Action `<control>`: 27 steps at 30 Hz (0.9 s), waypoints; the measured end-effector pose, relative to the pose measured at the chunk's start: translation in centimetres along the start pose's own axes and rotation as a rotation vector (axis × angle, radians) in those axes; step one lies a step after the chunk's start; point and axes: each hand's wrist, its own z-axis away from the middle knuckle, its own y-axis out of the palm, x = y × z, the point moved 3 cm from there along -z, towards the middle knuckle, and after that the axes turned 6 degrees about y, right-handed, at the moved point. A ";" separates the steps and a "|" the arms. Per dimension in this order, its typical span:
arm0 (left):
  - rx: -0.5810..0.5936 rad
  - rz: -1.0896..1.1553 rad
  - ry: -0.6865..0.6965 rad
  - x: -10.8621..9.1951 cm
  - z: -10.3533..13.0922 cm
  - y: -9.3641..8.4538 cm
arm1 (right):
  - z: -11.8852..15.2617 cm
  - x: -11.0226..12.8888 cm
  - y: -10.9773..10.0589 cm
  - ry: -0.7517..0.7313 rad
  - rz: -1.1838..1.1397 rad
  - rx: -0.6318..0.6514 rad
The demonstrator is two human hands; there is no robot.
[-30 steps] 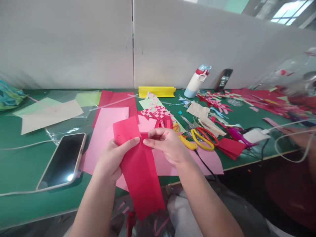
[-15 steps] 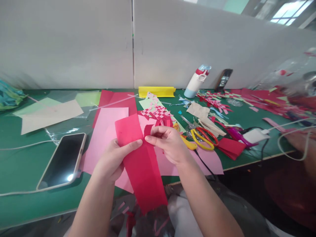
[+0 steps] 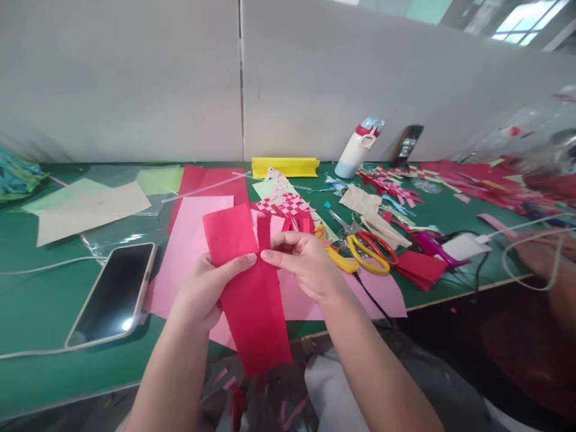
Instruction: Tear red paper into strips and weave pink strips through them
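A long red paper (image 3: pixel 256 318) hangs between my hands over the table's front edge. At its upper part a narrow strip (image 3: pixel 263 231) stands apart from the wider piece, with a split between them. My left hand (image 3: pixel 216 288) grips the paper's left side, thumb on top beside the split. The narrow strip is pinched between the thumb and fingers of my right hand (image 3: pixel 301 261). Both thumb tips nearly touch at the lower end of the split. Under the hands lie pink sheets (image 3: pixel 180 258) on the green table.
To the left lies a phone (image 3: pixel 112 294) with white cables. Yellow-handled scissors (image 3: pixel 369 255), folded red paper (image 3: pixel 420 270) and a white charger (image 3: pixel 463 247) lie right. A bottle (image 3: pixel 360 147) stands behind. Another person's arm (image 3: pixel 558 258) shows at the right edge.
The red paper's lower end has swung left and up a little. The split reaches further down, and the narrow strip now stands more upright. Both hands keep their hold.
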 end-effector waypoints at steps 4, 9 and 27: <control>0.002 -0.004 -0.004 0.0 0.0 0.0 | 0.1 0.1 0.1 -0.021 0.002 0.010; -0.006 -0.002 -0.018 -0.1 -0.1 -0.1 | 0.1 0.0 -0.1 -0.020 0.018 0.016; -0.013 -0.016 -0.003 0.0 -0.2 -0.1 | 0.0 -0.1 0.0 -0.015 -0.028 0.021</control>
